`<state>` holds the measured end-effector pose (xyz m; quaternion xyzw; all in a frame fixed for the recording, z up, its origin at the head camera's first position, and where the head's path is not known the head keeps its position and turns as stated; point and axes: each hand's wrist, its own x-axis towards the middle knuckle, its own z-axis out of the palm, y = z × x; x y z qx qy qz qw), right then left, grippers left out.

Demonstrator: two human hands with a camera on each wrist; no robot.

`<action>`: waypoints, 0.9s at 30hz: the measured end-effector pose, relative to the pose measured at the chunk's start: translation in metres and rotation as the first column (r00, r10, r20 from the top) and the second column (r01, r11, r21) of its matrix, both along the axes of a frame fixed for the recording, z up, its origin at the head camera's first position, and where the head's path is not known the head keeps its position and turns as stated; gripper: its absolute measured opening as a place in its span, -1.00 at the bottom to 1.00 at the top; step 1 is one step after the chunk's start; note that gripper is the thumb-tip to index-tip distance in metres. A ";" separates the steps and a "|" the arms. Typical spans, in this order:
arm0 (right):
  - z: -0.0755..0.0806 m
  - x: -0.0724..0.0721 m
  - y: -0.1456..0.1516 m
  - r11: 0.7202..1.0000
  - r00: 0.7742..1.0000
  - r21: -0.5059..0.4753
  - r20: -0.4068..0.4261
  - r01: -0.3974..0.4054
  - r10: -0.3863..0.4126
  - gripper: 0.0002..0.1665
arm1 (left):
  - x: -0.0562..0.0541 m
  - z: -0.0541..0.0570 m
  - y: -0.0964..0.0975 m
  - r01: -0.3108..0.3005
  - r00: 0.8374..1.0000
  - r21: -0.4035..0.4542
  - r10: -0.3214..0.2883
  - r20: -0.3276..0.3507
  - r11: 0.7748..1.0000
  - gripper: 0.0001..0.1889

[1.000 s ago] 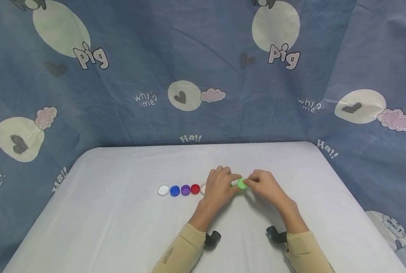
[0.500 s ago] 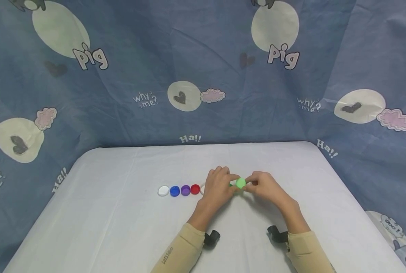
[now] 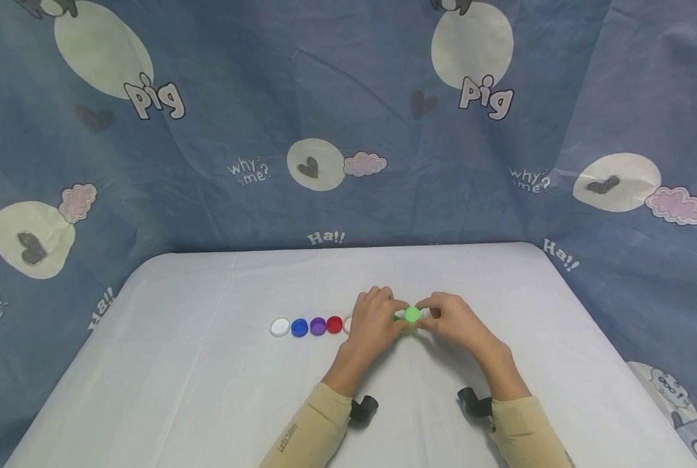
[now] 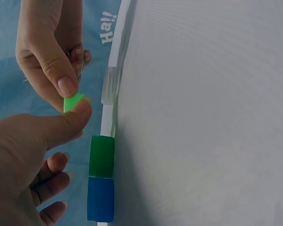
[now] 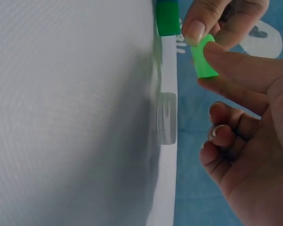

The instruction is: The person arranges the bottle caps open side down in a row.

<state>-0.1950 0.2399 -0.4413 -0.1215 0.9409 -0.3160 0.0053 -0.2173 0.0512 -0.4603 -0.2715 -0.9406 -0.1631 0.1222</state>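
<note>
A light green bottle cap (image 3: 412,315) is held between my two hands, raised off the table. My left hand (image 3: 374,322) pinches it from the left with thumb and forefinger, and my right hand (image 3: 456,318) pinches it from the right. In the right wrist view the bright cap (image 5: 203,68) shows between both thumbs. Below it on the white surface stands a clear ribbed cap (image 5: 167,118). The left wrist view shows a dark green cap (image 4: 102,156) touching a blue cap (image 4: 100,200), close to my left hand.
Left of my hands, a row of caps runs along the white table (image 3: 208,390): a white one (image 3: 279,327), a blue one (image 3: 299,327), a purple one (image 3: 318,326) and a red one (image 3: 334,324). Another pale cap (image 3: 347,324) is partly covered by my left hand. Behind hangs a blue printed cloth (image 3: 208,195).
The light green cap has shifted slightly left. My right fingers, earlier over its face, have moved to its right edge. My left hand stays almost in place.
</note>
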 end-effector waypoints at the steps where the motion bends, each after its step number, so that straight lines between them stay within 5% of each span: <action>1: 0.000 0.000 0.000 1.000 1.000 0.001 0.003 -0.001 0.001 -0.65 | 0.000 0.000 0.000 -0.003 1.000 0.003 0.003 0.004 1.000 -0.64; 27: -0.006 -0.001 -0.007 0.993 0.996 0.078 0.021 0.083 -0.085 -0.63 | -0.002 -0.003 0.005 -0.026 0.999 -0.043 0.028 0.041 0.999 -0.69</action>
